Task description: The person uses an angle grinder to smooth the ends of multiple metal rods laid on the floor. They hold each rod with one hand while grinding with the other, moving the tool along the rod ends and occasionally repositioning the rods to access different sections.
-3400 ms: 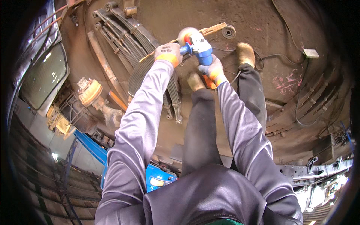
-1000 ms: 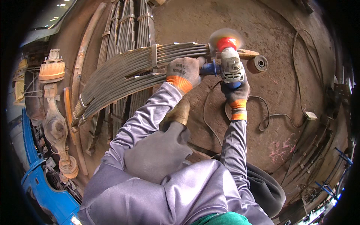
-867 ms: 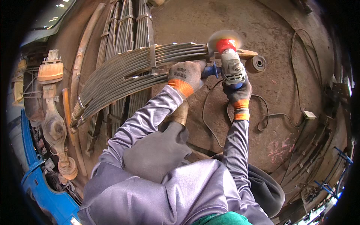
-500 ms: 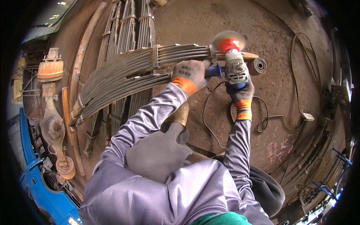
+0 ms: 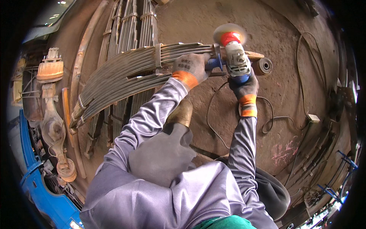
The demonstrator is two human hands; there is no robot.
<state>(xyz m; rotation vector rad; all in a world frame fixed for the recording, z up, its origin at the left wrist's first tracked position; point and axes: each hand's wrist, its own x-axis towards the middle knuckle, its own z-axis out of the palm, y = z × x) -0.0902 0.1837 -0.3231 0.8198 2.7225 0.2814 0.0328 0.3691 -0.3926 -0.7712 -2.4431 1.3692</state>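
Observation:
An angle grinder (image 5: 236, 59) with a white body and a red part at its head is held over the far right end of a leaf spring pack (image 5: 126, 64). Its disc (image 5: 241, 31) is blurred, as if spinning. My left hand (image 5: 190, 65), in a grey glove with an orange cuff, is closed round the blue side handle (image 5: 216, 63). Gloved too, my right hand (image 5: 246, 88) wraps the blue rear of the body. A metal clip (image 5: 217, 51) bands the stacked leaves beside the tool, and a rolled eye (image 5: 263, 66) ends the pack.
More leaf spring packs (image 5: 127, 28) lie beyond and under this one. On the left are a rusty axle (image 5: 53, 124), a long pole (image 5: 84, 45) and a blue vehicle panel (image 5: 49, 202). A power cord (image 5: 207, 118) loops over the dirty floor. Other spring leaves (image 5: 305, 171) lie at right.
The grinder has shifted slightly away from me and to the left, its disc now farther out past the pack's edge. Both hands moved a little with it, still gripping.

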